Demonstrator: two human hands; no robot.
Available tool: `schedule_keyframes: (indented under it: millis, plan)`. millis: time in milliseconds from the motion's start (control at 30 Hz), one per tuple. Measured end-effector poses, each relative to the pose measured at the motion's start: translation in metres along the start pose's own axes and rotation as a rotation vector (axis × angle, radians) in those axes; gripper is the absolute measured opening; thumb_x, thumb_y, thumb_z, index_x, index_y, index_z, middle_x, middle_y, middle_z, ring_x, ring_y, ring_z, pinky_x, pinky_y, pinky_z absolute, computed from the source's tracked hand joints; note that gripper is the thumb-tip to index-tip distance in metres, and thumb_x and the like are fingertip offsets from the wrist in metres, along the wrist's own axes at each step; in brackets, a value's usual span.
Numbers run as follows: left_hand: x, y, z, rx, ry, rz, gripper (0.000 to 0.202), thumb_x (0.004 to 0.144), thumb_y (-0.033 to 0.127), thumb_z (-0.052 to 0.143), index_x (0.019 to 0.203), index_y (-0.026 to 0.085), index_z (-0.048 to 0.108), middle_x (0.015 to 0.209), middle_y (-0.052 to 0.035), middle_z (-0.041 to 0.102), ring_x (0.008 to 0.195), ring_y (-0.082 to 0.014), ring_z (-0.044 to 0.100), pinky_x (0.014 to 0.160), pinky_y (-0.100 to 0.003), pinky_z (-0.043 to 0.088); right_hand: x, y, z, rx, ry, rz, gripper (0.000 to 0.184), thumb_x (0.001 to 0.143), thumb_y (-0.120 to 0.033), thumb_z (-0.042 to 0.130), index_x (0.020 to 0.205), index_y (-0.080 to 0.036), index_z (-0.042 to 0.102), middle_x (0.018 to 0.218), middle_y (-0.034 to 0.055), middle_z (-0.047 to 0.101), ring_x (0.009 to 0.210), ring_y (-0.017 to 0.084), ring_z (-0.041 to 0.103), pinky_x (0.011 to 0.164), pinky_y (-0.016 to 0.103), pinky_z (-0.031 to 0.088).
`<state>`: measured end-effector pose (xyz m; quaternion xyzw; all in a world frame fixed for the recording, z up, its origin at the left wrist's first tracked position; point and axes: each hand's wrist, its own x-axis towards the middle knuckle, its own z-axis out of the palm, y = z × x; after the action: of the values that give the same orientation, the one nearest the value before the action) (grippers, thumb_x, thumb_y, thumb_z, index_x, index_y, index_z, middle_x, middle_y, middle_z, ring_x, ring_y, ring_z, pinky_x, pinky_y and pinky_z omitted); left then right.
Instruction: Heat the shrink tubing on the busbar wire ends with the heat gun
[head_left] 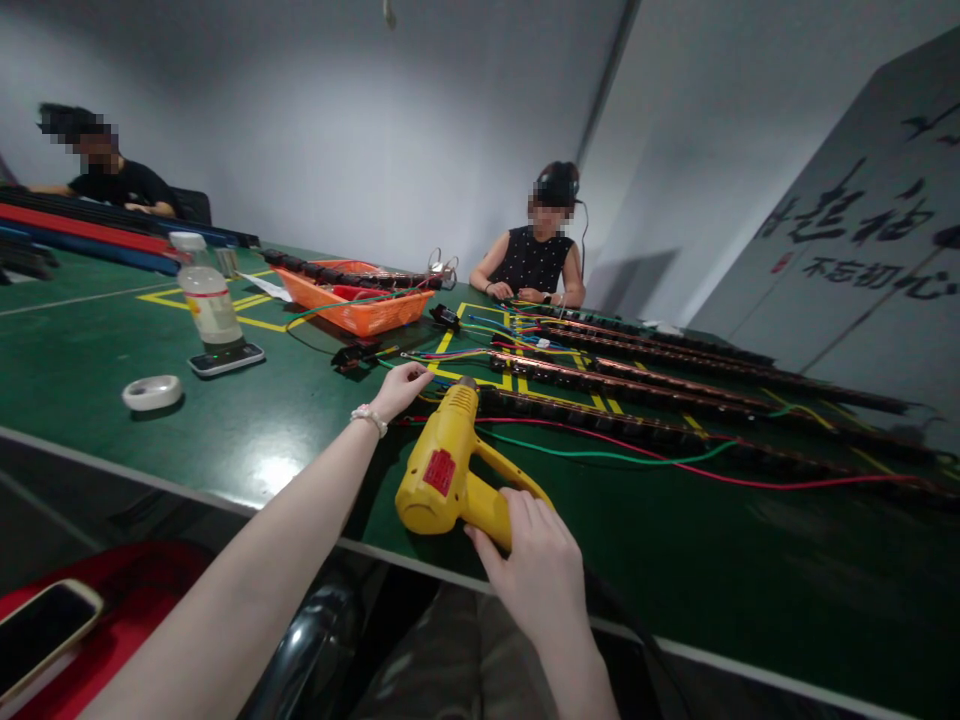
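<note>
My right hand is wrapped round the handle of a yellow heat gun. The gun's metal nozzle points away from me, toward thin coloured wires at the near end of a long dark strip. Just left of the nozzle, my left hand has its fingers pinched together on thin wires, which are partly hidden by the fingers and the gun. A small black connector with wire leads lies beyond my left hand. Red and green wires trail off to the right of the gun.
Several long dark strips with copper-coloured wiring lie across the green table. An orange basket stands behind my left hand. To the left are a bottle, a phone and a white oval object. Two people sit across the table.
</note>
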<state>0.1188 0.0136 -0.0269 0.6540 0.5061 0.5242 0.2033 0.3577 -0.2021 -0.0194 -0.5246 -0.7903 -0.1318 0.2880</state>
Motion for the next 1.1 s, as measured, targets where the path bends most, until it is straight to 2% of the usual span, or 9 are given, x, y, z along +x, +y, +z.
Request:
schedule_keyframes:
  millis: [167, 267, 433, 567, 700, 833, 1100]
  plan:
    - [0.001, 0.005, 0.0, -0.004, 0.094, -0.033, 0.033, 0.078, 0.043, 0.052, 0.073, 0.014, 0.066, 0.063, -0.0006, 0.059, 0.062, -0.0128, 0.051, 0.059, -0.023, 0.037, 0.002, -0.002, 0.001, -0.02, 0.008, -0.025, 0.036, 0.081, -0.039, 0.062, 0.103, -0.012, 0.052, 0.089, 0.0076, 0.06, 0.082, 0.023, 0.055, 0.074, 0.035, 0.044]
    - [0.003, 0.002, 0.0, -0.043, 0.117, -0.052, 0.034, 0.077, 0.044, 0.052, 0.075, 0.013, 0.067, 0.066, -0.0022, 0.062, 0.063, -0.0139, 0.054, 0.059, -0.024, 0.039, 0.005, -0.008, 0.003, -0.033, -0.009, -0.013, 0.036, 0.081, -0.04, 0.062, 0.102, -0.012, 0.052, 0.087, 0.0072, 0.059, 0.08, 0.022, 0.055, 0.073, 0.035, 0.043]
    - [0.006, -0.008, -0.004, -0.102, 0.041, -0.092, 0.046, 0.076, 0.052, 0.051, 0.087, 0.012, 0.07, 0.075, -0.0062, 0.068, 0.069, -0.017, 0.058, 0.062, -0.026, 0.041, 0.014, -0.018, 0.01, -0.03, -0.043, -0.011, 0.035, 0.082, -0.041, 0.061, 0.1, -0.012, 0.053, 0.086, 0.0076, 0.058, 0.08, 0.023, 0.054, 0.073, 0.036, 0.043]
    - [0.006, -0.01, -0.008, -0.108, 0.007, -0.119, 0.049, 0.074, 0.054, 0.052, 0.089, 0.012, 0.071, 0.077, -0.0077, 0.069, 0.07, -0.0177, 0.059, 0.063, -0.026, 0.043, 0.019, -0.023, 0.015, -0.021, -0.068, -0.026, 0.036, 0.084, -0.043, 0.058, 0.102, -0.012, 0.052, 0.088, 0.0077, 0.058, 0.081, 0.023, 0.054, 0.074, 0.036, 0.042]
    - [0.006, -0.007, -0.011, -0.044, -0.011, -0.128, 0.04, 0.075, 0.046, 0.053, 0.086, 0.013, 0.072, 0.076, -0.0069, 0.07, 0.07, -0.018, 0.06, 0.065, -0.027, 0.045, 0.022, -0.029, 0.016, -0.013, -0.094, -0.026, 0.035, 0.085, -0.043, 0.057, 0.101, -0.012, 0.052, 0.088, 0.0081, 0.057, 0.082, 0.024, 0.053, 0.074, 0.036, 0.042]
    - [-0.001, 0.0, -0.017, -0.046, -0.026, -0.125, 0.026, 0.068, 0.037, 0.062, 0.08, 0.016, 0.073, 0.082, -0.0057, 0.072, 0.077, -0.0196, 0.062, 0.071, -0.027, 0.047, 0.029, -0.037, 0.017, 0.01, -0.126, -0.035, 0.033, 0.084, -0.044, 0.057, 0.097, -0.014, 0.052, 0.087, 0.0075, 0.057, 0.082, 0.024, 0.053, 0.074, 0.037, 0.042]
    - [-0.014, 0.01, -0.022, -0.096, -0.028, -0.16, 0.03, 0.067, 0.04, 0.067, 0.084, 0.017, 0.073, 0.081, -0.0053, 0.072, 0.072, -0.0202, 0.062, 0.064, -0.027, 0.047, 0.04, -0.043, 0.02, 0.053, -0.154, -0.044, 0.034, 0.083, -0.044, 0.059, 0.097, -0.013, 0.052, 0.088, 0.0081, 0.058, 0.085, 0.023, 0.055, 0.076, 0.036, 0.044]
